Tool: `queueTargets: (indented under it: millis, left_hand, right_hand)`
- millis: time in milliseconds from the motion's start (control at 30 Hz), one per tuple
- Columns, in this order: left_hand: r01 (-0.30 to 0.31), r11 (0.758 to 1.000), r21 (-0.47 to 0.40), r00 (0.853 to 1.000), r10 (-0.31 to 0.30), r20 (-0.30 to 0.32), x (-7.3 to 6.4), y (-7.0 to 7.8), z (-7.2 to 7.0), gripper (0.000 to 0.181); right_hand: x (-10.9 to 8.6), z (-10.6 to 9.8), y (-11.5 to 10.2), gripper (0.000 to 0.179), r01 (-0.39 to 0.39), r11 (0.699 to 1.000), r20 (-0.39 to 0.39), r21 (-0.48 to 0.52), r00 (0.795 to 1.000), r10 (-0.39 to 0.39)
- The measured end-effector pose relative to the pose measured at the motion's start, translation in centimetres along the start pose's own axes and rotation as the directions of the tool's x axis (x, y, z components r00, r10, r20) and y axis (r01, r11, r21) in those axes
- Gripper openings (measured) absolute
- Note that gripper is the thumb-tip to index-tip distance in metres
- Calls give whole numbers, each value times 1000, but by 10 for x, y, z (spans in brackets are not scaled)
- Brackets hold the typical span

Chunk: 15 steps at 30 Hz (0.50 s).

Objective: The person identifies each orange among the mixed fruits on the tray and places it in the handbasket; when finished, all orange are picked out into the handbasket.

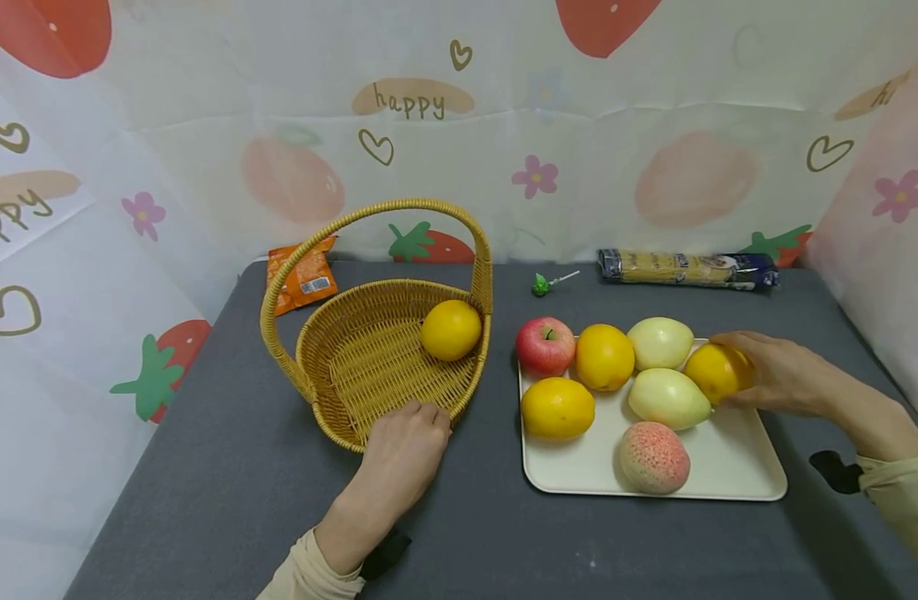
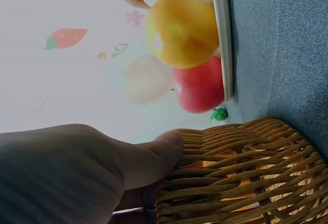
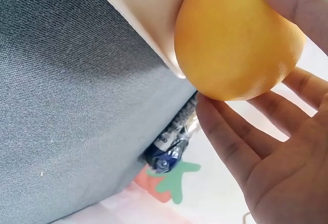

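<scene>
My left hand (image 1: 406, 450) grips the near rim of a wicker basket (image 1: 331, 400), its thumb (image 2: 166, 149) on the outside of the weave. A yellow-orange fruit (image 1: 451, 331) lies inside the basket, at the back right. At the right end of a cream tray (image 1: 736, 479), my right hand (image 1: 785, 375) holds an orange (image 3: 236, 39) between thumb and fingers. Close by on the tray are two pale green fruits, one behind (image 1: 660, 342) and one in front (image 1: 669, 399). A peach (image 1: 655, 457) sits at the tray's front edge.
The tray's left side carries a red apple (image 1: 545, 346), another orange (image 1: 605, 357) and a lemon-like yellow fruit (image 1: 558, 408). Along the back lie an orange packet (image 1: 309, 275), a green lollipop (image 1: 541, 285) and a long noodle-like package (image 1: 684, 269). Printed cloth hangs behind.
</scene>
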<state>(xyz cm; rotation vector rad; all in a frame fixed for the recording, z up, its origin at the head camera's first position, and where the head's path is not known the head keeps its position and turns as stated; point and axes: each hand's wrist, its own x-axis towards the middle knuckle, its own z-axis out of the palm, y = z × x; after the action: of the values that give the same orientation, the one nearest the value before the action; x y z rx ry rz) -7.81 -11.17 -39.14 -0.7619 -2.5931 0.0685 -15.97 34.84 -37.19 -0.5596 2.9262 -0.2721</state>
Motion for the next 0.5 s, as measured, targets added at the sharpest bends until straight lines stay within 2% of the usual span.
queueTargets:
  millis: [500]
  left_hand:
    - [-4,1000,4,1000,4,-13,0,0,1,6]
  right_hand:
    - [-1,0,2,82,0,1000,-6,0,1000,0]
